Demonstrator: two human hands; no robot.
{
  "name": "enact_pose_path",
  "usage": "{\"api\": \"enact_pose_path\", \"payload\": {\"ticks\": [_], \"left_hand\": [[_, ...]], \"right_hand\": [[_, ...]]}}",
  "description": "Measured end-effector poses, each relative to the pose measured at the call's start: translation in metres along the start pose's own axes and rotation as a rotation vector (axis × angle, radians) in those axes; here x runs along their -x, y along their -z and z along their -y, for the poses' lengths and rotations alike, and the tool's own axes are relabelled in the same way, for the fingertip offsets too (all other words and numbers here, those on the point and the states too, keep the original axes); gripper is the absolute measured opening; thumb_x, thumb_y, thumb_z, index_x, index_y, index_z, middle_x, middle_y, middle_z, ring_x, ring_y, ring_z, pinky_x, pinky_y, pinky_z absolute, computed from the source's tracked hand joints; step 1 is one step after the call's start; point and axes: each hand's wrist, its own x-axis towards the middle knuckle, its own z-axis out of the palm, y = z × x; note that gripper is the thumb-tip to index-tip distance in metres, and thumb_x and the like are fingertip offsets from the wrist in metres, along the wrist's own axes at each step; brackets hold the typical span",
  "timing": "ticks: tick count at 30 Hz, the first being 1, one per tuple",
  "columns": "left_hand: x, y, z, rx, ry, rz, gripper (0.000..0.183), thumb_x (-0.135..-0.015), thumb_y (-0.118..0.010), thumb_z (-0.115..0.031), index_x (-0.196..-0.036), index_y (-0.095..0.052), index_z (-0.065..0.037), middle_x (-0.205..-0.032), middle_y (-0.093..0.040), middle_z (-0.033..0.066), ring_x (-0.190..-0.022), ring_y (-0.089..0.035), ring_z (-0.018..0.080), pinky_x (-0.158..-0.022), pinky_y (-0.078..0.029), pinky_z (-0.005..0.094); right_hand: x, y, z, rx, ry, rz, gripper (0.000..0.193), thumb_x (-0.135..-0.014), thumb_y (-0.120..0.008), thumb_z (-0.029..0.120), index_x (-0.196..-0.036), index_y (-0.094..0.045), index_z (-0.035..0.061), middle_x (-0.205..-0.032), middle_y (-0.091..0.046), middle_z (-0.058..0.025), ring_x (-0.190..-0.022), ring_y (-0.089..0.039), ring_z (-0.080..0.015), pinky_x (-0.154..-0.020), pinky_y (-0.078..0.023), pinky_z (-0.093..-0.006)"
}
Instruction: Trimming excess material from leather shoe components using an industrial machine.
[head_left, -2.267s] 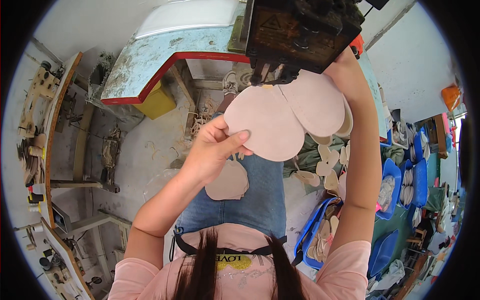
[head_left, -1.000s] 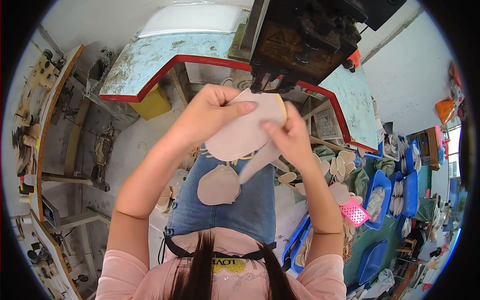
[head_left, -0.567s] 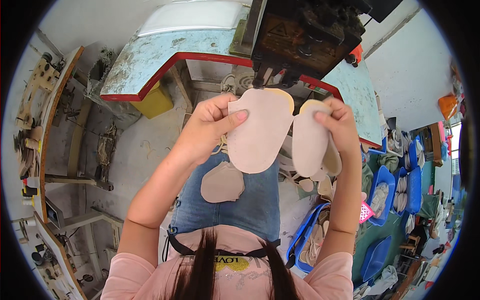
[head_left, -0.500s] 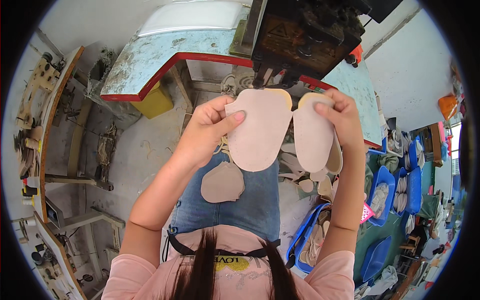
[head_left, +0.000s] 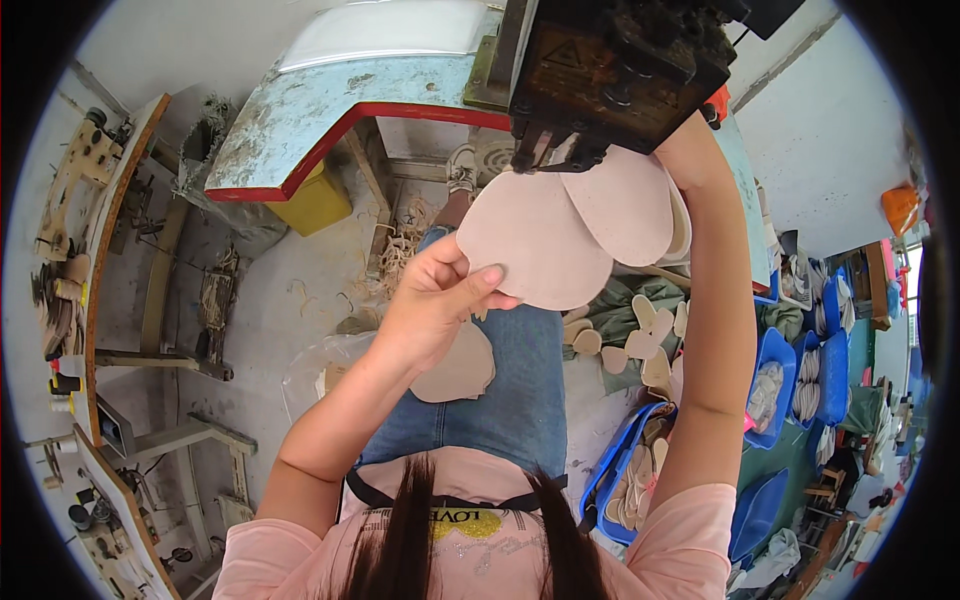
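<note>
My left hand [head_left: 447, 298] pinches the lower left edge of a wide, rounded pinkish-beige slipper piece [head_left: 535, 240], thumb on top. Its upper edge is at the foot of a black sewing machine head [head_left: 615, 80]. A narrower beige slipper piece [head_left: 622, 210] overlaps it on the right, with another layer's edge showing beneath. My right hand [head_left: 688, 155] is beside this narrower piece, its fingers hidden behind the machine head. Across my lap lies a stack of similar beige pieces [head_left: 455, 368].
A worn pale-blue table [head_left: 330, 110] with a red edge surrounds the machine. To my right are a blue basket [head_left: 612, 480] of cut pieces and several blue bins [head_left: 770, 385]. Loose pieces [head_left: 650, 335] lie on green cloth. A yellow bin [head_left: 312, 205] stands under the table.
Both pieces, earlier held up side by side, now overlap under the machine head. My right hand has moved forward behind the head; my left has shifted to the wide piece's lower edge.
</note>
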Motion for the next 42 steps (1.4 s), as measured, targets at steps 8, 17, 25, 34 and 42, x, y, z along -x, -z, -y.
{"api": "enact_pose_path", "payload": {"ticks": [8,17,25,34,42], "left_hand": [[-0.028,0.044,-0.026,-0.254,-0.244,-0.128,0.016,-0.082,-0.049,-0.006,-0.097,-0.052,-0.002,-0.081,-0.059,0.002,-0.07,-0.054,0.0069,-0.064,-0.044,0.0215],[-0.007,0.035,-0.007,-0.206,-0.322,-0.333,0.015,-0.084,-0.046,-0.006,-0.099,-0.048,-0.002,-0.08,-0.056,0.0015,-0.07,-0.051,0.0046,-0.064,-0.041,0.0193],[0.007,0.013,0.013,-0.176,-0.404,-0.19,0.01,-0.081,-0.051,-0.001,-0.086,-0.042,-0.004,-0.075,-0.055,0.0022,-0.065,-0.052,0.0058,-0.059,-0.044,0.0204],[0.007,-0.004,0.013,0.124,-0.125,0.033,0.011,-0.081,-0.048,0.002,-0.081,-0.04,-0.007,-0.083,-0.056,0.0056,-0.073,-0.057,0.0122,-0.065,-0.05,0.0278],[0.009,0.005,0.007,0.157,-0.118,-0.005,0.011,-0.081,-0.047,0.001,-0.083,-0.042,-0.008,-0.08,-0.055,0.0033,-0.074,-0.056,0.0105,-0.066,-0.05,0.0287]], "right_hand": [[0.016,-0.009,-0.005,0.021,0.011,0.045,0.006,-0.071,-0.059,0.005,-0.075,-0.06,0.0003,-0.063,-0.056,0.0009,-0.051,-0.048,-0.0024,-0.045,-0.037,-0.0179],[0.052,-0.019,-0.009,-0.196,-0.318,0.149,0.018,-0.07,-0.062,0.007,-0.085,-0.056,-0.0014,-0.076,-0.058,-0.0025,-0.064,-0.052,-0.0053,-0.058,-0.043,-0.0189],[0.074,-0.043,-0.007,-0.203,-0.394,0.175,0.014,-0.068,-0.064,0.007,-0.08,-0.059,0.0002,-0.068,-0.057,0.0007,-0.059,-0.051,-0.0032,-0.054,-0.04,-0.0168],[0.062,-0.017,-0.007,-0.145,-0.404,0.2,0.016,-0.067,-0.066,0.011,-0.077,-0.058,0.0008,-0.066,-0.057,0.0002,-0.057,-0.051,-0.0038,-0.052,-0.04,-0.0174],[0.054,-0.028,-0.004,-0.127,-0.361,0.237,0.017,-0.067,-0.067,0.012,-0.079,-0.059,0.0017,-0.066,-0.057,0.0008,-0.056,-0.05,-0.0029,-0.052,-0.039,-0.0168]]}}
